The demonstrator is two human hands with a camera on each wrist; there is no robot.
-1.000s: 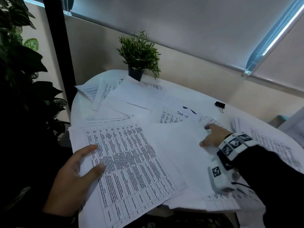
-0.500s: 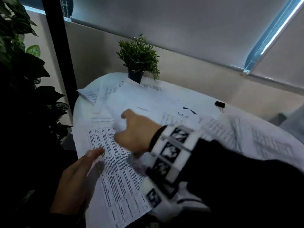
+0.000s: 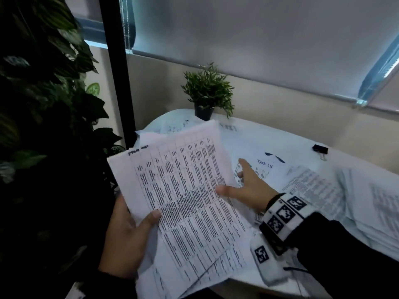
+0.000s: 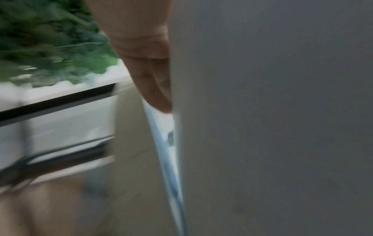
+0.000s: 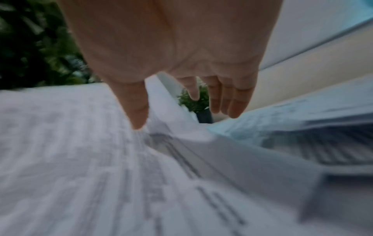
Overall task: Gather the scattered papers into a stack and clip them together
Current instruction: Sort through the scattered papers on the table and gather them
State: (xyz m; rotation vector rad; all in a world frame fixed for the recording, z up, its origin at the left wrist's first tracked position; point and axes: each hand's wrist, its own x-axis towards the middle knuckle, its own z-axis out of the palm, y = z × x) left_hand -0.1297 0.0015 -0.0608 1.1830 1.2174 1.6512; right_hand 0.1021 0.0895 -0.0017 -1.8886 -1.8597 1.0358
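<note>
My left hand [image 3: 133,231] grips a sheaf of printed table sheets [image 3: 190,201] at its lower left edge, thumb on top, and holds it tilted up off the white table [image 3: 254,134]. In the left wrist view the fingers [image 4: 155,76] lie against the sheaf's grey back [image 4: 262,111]. To the sheaf's right, my right hand [image 3: 241,182] is spread with straight fingers, its thumb [image 5: 137,111] touching the sheaf's right edge. More loose papers [image 3: 313,186] lie scattered on the table, one with handwriting [image 3: 265,164]. A black binder clip [image 3: 320,149] lies at the far right.
A small potted plant [image 3: 207,93] stands at the table's back edge. A large dark leafy plant [image 3: 43,104] fills the left side beside a black post [image 3: 114,61]. A wall and a window blind [image 3: 259,39] close off the back.
The sheaf lay flat on the table under my left hand; now it is lifted and tilted up. My right hand swept left across the papers and now sits at the sheaf's right edge.
</note>
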